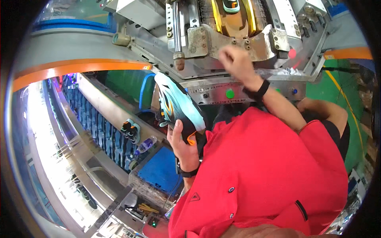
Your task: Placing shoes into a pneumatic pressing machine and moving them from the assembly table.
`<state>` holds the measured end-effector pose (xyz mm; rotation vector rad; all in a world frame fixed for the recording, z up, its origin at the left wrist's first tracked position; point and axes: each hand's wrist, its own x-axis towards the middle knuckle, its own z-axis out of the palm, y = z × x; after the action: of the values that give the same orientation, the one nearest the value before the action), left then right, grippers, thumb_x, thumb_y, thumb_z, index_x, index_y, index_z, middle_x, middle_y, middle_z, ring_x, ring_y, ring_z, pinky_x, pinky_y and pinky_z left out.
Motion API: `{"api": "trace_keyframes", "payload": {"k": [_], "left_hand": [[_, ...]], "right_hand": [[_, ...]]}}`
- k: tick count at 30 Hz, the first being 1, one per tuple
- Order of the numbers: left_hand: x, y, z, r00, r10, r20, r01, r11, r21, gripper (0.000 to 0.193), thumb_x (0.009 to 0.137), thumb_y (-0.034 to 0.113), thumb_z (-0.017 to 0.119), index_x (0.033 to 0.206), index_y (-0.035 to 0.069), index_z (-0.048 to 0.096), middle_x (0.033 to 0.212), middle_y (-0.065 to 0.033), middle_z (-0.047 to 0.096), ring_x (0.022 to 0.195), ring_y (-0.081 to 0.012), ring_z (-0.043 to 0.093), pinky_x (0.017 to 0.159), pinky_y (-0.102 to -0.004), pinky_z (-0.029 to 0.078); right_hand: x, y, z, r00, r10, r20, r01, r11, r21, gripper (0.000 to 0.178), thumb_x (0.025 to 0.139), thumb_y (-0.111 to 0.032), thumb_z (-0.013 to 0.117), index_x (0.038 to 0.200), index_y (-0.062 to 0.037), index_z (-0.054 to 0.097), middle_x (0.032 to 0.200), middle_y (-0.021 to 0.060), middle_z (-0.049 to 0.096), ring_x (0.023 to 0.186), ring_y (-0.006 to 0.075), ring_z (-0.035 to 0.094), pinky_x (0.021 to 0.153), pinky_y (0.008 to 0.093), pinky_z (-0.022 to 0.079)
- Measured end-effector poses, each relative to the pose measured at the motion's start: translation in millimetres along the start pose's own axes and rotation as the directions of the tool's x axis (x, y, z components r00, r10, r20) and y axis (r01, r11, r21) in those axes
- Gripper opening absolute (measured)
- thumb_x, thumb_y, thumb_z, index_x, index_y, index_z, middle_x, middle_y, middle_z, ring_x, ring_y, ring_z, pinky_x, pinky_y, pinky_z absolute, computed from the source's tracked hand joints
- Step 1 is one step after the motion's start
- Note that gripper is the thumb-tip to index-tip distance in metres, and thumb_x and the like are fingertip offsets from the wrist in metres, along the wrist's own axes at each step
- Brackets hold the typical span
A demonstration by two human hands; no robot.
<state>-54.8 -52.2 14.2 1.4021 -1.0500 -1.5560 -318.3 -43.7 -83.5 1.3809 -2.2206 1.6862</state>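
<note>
Machine (242, 53): one, with two yellow strips (216, 16) flanking its channel; if it cycled now, the right hand close by its metal plate could be pinched.
Lit line (41, 152): one bright strip at the far left; dark shoes (85, 194) lie along it, too blurred to count.
Worktop (160, 170): one, blue-topped, below and left of the held shoe; a slack grip could let the shoe drop toward it.
Held shoe (180, 99): one, light blue and black, toe up and tilted, between the shirt (266, 166) and the pale ledge (107, 97); swung carelessly, its toe might scuff against the machine's edge.
Left hand (183, 146): one, gripping that shoe by the heel, thumb along its side.
Right hand (238, 65): one, fingers loosely curled before the plate; cannot tell whether it is fully closed, touching or holding anything.
Other shoes: one (231, 6) partly visible between the strips, two (131, 131) side by side near the ledge.
Bottle (145, 145): one, clear, purple-capped; a passing elbow could knock it.
Buttons: one green (229, 93) in plain view, one blue (295, 91); an accidental brush by the right forearm might press one.
</note>
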Motion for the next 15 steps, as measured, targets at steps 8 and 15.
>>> {"api": "trace_keyframes", "payload": {"k": [8, 15], "left_hand": [[-22, -6, 3, 0.975, -0.212, 0.062, 0.221, 0.947, -0.233, 0.018, 0.088, 0.02, 0.064, 0.099, 0.006, 0.063, 0.097, -0.0047, 0.067, 0.087, -0.018, 0.065, 0.071, -0.032, 0.052], [-39, -25, -10, 0.994, -0.096, -0.044, 0.096, 0.995, -0.01, 0.022, 0.089, 0.019, 0.063, 0.106, 0.006, 0.06, 0.102, -0.0047, 0.065, 0.093, -0.0196, 0.064, 0.077, -0.0352, 0.052]], "right_hand": [[-126, 34, 37, 0.833, -0.149, 0.533, 0.237, 0.966, -0.099, 0.013, 0.08, -0.017, 0.062, 0.082, -0.0067, 0.055, 0.086, 0.0106, 0.056, 0.086, 0.0282, 0.06, 0.066, 0.0384, 0.052], [-162, 82, 69, 0.772, -0.101, 0.627, 0.264, 0.949, -0.173, 0.02, 0.079, -0.019, 0.061, 0.092, -0.0046, 0.056, 0.104, 0.0147, 0.055, 0.104, 0.0322, 0.058, 0.083, 0.0409, 0.052]]}}
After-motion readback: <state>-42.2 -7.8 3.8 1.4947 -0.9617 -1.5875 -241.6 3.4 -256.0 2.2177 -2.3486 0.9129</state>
